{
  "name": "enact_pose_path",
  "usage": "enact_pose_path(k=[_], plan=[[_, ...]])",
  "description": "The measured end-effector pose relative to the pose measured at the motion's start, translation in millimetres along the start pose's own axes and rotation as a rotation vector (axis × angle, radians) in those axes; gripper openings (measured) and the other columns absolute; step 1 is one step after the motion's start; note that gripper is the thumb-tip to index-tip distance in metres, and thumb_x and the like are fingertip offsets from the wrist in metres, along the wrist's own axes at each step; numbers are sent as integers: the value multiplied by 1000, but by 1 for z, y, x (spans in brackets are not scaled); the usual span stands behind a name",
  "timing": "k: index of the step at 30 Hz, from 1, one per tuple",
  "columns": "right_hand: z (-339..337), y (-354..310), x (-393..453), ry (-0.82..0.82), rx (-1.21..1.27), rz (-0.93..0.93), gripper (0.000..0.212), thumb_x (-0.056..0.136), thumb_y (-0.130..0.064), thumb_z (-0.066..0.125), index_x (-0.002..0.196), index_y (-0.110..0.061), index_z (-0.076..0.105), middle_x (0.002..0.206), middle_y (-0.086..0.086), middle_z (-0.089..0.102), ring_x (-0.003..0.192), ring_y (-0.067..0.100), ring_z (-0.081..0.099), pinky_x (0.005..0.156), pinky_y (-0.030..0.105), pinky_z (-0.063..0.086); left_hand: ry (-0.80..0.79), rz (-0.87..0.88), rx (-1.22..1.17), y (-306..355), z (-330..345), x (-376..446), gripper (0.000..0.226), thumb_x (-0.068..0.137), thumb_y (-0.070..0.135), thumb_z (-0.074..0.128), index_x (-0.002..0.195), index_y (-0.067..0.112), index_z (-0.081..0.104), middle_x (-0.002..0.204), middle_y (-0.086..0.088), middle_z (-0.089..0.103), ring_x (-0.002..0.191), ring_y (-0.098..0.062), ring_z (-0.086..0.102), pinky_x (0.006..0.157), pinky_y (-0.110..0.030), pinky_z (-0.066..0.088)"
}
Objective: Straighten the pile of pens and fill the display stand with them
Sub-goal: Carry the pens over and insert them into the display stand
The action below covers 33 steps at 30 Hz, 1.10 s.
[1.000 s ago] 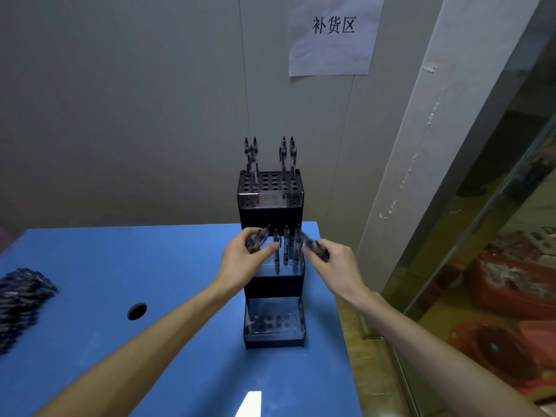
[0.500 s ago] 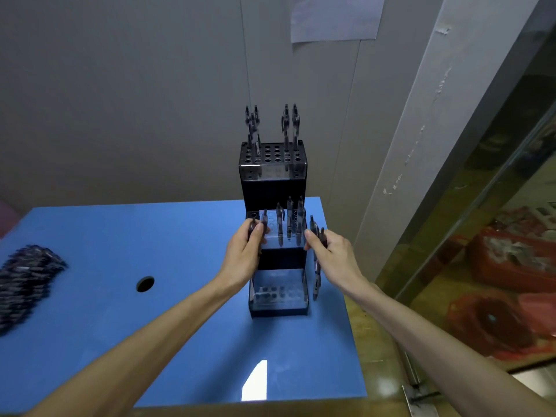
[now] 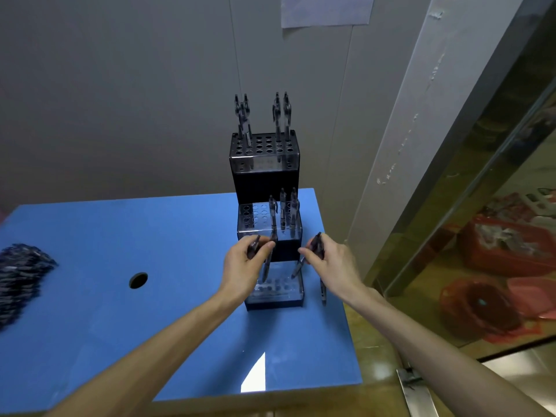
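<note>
Black stand (image 3: pixel 264 173) on right of table (image 3: pixel 120 236), mostly unfilled; few pens (image 3: pixel 282 215) slotted. Left hand (image 3: pixel 243 266) and right hand (image 3: pixel 331 263) each gripping pens over near tier. Pile (image 3: pixel 21 272) far left, untidy.

A three-tier stand (image 3: pixel 264 176) sits at the far right edge of the blue surface (image 3: pixel 150 296). The left hand (image 3: pixel 245 267) and right hand (image 3: pixel 329 261) each pinch pens over its lowest tier. Pens stand in the upper two tiers. A pen pile (image 3: pixel 18 275) lies at the left edge, near a round hole (image 3: pixel 138 280).
</note>
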State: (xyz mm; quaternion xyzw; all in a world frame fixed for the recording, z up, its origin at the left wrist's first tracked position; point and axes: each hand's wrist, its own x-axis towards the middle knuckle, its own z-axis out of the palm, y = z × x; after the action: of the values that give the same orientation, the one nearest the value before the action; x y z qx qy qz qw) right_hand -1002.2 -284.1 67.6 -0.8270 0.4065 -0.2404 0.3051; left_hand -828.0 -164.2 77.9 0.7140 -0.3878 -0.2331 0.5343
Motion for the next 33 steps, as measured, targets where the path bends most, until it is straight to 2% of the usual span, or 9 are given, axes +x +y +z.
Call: enact_pose_path(k=[3,5,7,9,12,16,22,29,33], plan=[[1,2,-1,-2,-107,-45,27,99,-47,60,90,-22,58,63,-3,58,56,13,55,49,25,37,8,18,47,-7,2,-1,13,94,32,74,101,22,77,83,12,72,77,-4,65,71,-21,51],[4,5,0,-27,-179,-80,30,100,-50,56,90,-22,56,63,-5,56,57,15,55,52,31,45,7,26,54,-11,3,-2,14,93,33,75,102,23,78,84,11,75,78,-8,67,71,-24,53],[8,7,0,-45,-260,-98,30,101,-52,52,92,-23,55,66,-7,57,61,18,58,57,40,50,18,22,45,-15,4,-5,11,92,30,76,100,23,79,82,12,75,73,-3,65,68,-21,51],[9,8,2,-62,-282,-114,28,101,-52,53,94,-25,56,67,-9,57,62,18,59,58,39,49,36,25,69,-19,5,-6,9,91,28,77,100,25,78,83,14,75,71,2,64,68,-17,49],[12,7,2,-144,-303,-176,24,101,-50,55,96,-26,57,69,-9,61,64,16,59,59,37,49,63,51,106,-28,5,-7,15,92,28,76,105,20,79,93,14,76,84,-1,69,75,-22,55],[18,8,7,-184,-315,-171,25,100,-48,56,93,-25,56,74,-6,65,67,19,62,60,39,51,85,166,173,-32,5,-5,17,93,25,75,106,16,78,97,13,75,88,-2,68,78,-20,54],[26,14,8,-376,-422,-109,25,99,-46,60,97,-21,62,86,0,69,81,24,64,63,36,46,5,331,339,-46,8,-5,11,95,32,72,101,23,75,96,20,70,79,-4,65,68,-21,52],[30,17,7,-356,-396,-92,30,98,-45,61,86,-17,58,73,-1,61,71,23,59,55,33,34,-59,255,516,-61,7,-11,11,93,39,73,101,32,73,92,24,67,65,3,54,59,-21,45],[28,18,5,-363,-345,-70,27,98,-46,62,94,-19,58,69,-4,58,68,20,58,51,28,31,-89,182,514,-61,12,-11,13,93,40,72,103,32,71,98,22,68,65,4,54,61,-24,47]])
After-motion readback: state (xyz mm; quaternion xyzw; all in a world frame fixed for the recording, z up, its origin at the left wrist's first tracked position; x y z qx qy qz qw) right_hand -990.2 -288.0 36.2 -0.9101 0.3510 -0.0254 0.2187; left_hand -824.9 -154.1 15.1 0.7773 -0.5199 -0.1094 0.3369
